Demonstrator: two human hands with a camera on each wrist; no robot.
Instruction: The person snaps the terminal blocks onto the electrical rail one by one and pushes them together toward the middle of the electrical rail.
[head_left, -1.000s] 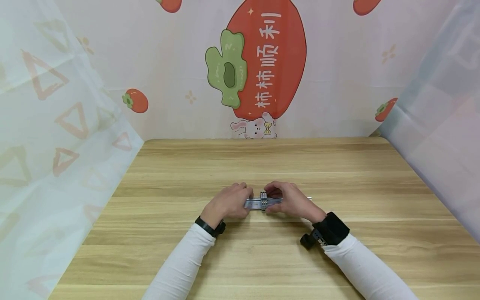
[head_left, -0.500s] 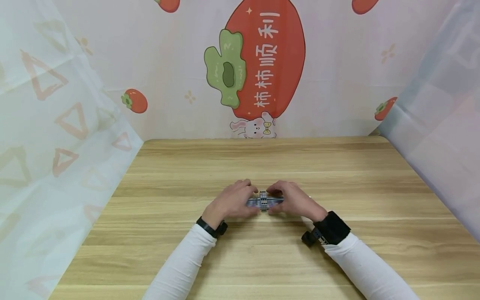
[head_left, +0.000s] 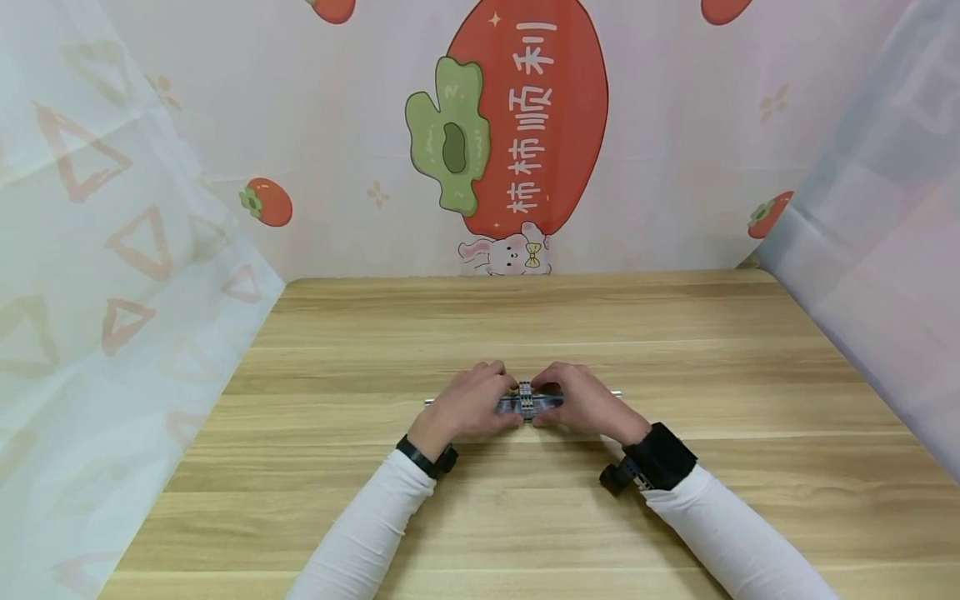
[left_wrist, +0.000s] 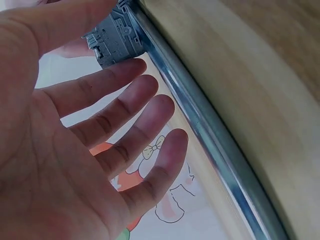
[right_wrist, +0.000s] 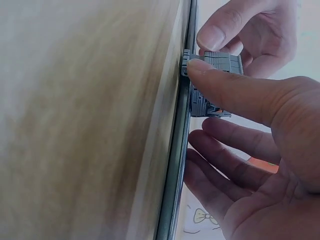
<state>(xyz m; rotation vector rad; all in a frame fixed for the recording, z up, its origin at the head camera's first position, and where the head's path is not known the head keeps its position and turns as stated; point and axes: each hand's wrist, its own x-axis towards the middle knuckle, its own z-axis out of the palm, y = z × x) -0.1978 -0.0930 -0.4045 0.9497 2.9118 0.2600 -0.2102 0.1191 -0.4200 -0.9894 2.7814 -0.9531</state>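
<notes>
A small stack of grey terminal blocks [head_left: 527,402] sits on a metal DIN rail [head_left: 510,406] lying across the table. From the left, my left hand [head_left: 472,404] pinches the blocks between thumb and forefinger; its other fingers are spread beside the rail in the left wrist view. My right hand [head_left: 588,404] pinches them from the right, its thumb [right_wrist: 220,82] lying on the blocks [right_wrist: 225,61] and the forefinger at their opposite end. Both rail ends stick out past the hands, while the stretches under the palms are hidden in the head view.
The wood-grain table [head_left: 495,517] spreads around the hands. A printed cloth with a large red persimmon [head_left: 540,117] hangs behind its back edge, and pale cloths [head_left: 135,350] hang along both sides.
My left hand has shifted from the rail's left part to the blocks, its fingertips moving right. My right hand stays at the blocks almost unmoved.
</notes>
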